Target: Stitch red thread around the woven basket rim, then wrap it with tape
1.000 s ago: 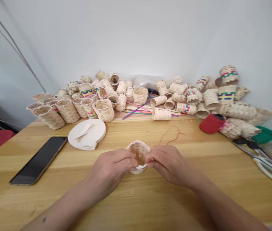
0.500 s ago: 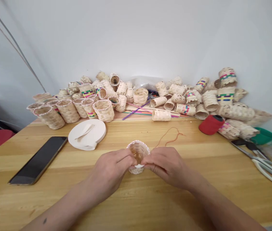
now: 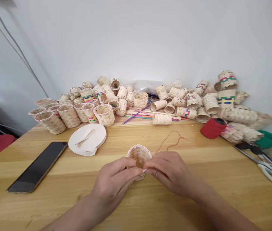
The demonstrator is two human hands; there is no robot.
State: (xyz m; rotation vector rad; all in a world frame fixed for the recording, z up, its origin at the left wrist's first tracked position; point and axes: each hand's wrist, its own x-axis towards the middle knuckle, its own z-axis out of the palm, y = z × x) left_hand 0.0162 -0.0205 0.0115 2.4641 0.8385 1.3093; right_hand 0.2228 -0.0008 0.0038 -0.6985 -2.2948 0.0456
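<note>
A small woven basket [image 3: 139, 154] with a white-and-red stitched rim is held low over the wooden table [image 3: 54, 199], its mouth tilted toward me. My left hand [image 3: 116, 183] grips its near left side with fingers closed. My right hand [image 3: 169, 171] pinches the rim at the near right, fingers pressed together. A thin red thread [image 3: 171, 141] lies in a loop on the table just behind my right hand.
A heap of several small woven baskets [image 3: 150, 99] lines the wall, with coloured strips [image 3: 138, 112] in front. A dark phone [image 3: 38, 166] and a white tape roll [image 3: 87, 139] lie left. A red thread spool [image 3: 213, 127], scissors [image 3: 261, 157] and a green dish [image 3: 269, 139] sit right.
The view has tilted a little, so everything sits lower in the picture. Both hands stay closed on the basket, with my right fingers shifted slightly along the rim.
</note>
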